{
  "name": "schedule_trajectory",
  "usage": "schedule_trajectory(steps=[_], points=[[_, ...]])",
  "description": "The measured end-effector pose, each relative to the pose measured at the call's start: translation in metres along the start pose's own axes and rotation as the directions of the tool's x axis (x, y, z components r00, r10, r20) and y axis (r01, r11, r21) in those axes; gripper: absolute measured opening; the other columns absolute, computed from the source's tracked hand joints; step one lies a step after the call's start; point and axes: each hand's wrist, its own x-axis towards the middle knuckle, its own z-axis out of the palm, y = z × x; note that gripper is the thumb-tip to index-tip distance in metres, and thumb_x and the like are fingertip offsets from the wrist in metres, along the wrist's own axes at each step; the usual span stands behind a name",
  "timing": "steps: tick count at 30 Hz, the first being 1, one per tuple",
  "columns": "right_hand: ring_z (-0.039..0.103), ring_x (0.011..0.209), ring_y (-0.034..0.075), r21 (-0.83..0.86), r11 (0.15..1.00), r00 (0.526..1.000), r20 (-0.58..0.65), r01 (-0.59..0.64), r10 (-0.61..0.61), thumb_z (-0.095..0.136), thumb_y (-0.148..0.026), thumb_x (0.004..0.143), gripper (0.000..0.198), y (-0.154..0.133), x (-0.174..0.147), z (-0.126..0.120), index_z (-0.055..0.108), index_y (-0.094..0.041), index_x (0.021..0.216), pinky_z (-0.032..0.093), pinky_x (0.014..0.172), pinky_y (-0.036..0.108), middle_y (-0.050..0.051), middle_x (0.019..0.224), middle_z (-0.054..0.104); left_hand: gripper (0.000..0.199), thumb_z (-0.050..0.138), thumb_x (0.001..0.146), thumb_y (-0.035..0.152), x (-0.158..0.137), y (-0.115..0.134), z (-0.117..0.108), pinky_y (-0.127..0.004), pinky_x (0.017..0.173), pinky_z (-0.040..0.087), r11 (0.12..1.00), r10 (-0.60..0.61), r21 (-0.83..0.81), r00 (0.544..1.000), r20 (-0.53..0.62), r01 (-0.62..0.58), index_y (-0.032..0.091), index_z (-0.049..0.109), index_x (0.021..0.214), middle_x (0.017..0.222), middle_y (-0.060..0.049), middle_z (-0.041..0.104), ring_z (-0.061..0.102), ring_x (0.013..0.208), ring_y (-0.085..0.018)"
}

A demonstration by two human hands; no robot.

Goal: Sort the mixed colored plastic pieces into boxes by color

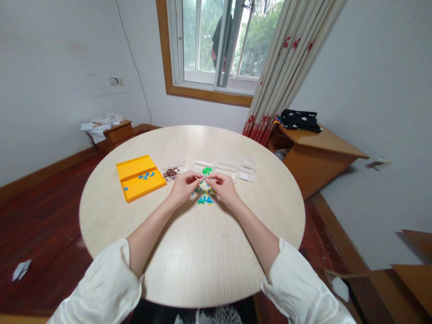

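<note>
My left hand (184,188) and my right hand (224,187) meet over the middle of the table, fingertips pinched close together. A tiny pale thing seems to sit between the fingertips, too small to make out. Beneath and just in front of the hands lies a loose pile of small green, blue and yellow plastic pieces (205,200), partly hidden by my fingers. Just beyond the hands, green pieces (207,171) lie in a clear plastic tray (197,164). Dark brown pieces (171,173) fill part of another clear tray to the left.
An open yellow box (133,167) with several blue pieces (146,176) stands on the left of the round table (202,252). More clear trays (246,174) are on the right. Beyond the table are a wooden cabinet (313,144), a curtain (286,58) and a window.
</note>
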Motion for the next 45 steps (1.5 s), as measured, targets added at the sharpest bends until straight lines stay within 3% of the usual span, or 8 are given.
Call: schedule_trajectory(steps=[15,26,45], points=[[0.039,0.051,0.008,0.084,0.996,0.999,-0.007,-0.034,0.035,0.071,-0.045,0.054,0.034,-0.0029,-0.0026,0.0019,0.062,-0.016,0.069,0.029,0.051,0.022,-0.003,0.052,0.051,0.026,0.071,0.061,0.038,-0.0019,-0.0034,0.0057,-0.027,0.061,0.047,0.963,-0.168,-0.213,0.986,-0.007,0.163,0.015,0.068,0.072,0.069,-0.003,0.067,0.056,0.061,-0.013],[0.032,0.047,0.007,0.026,1.0,1.0,-0.02,0.005,-0.004,0.069,-0.05,0.057,0.036,-0.0021,-0.0019,0.0021,0.062,-0.017,0.07,0.025,0.047,0.022,-0.006,0.047,0.043,0.025,0.069,0.064,0.038,-0.0016,0.0006,0.0037,-0.027,0.061,0.046,0.981,-0.125,-0.148,0.992,-0.007,0.123,0.015,0.069,0.074,0.069,-0.004,0.067,0.057,0.062,-0.013],[0.031,0.045,0.008,-0.058,0.995,0.996,-0.036,0.078,-0.08,0.064,-0.046,0.063,0.031,-0.0026,-0.0021,0.0003,0.063,-0.017,0.073,0.023,0.046,0.022,-0.006,0.046,0.039,0.02,0.066,0.066,0.03,-0.0006,-0.0013,0.0036,-0.025,0.059,0.044,0.996,-0.078,-0.048,0.997,-0.006,0.078,0.013,0.068,0.075,0.07,-0.006,0.067,0.056,0.06,-0.013]])
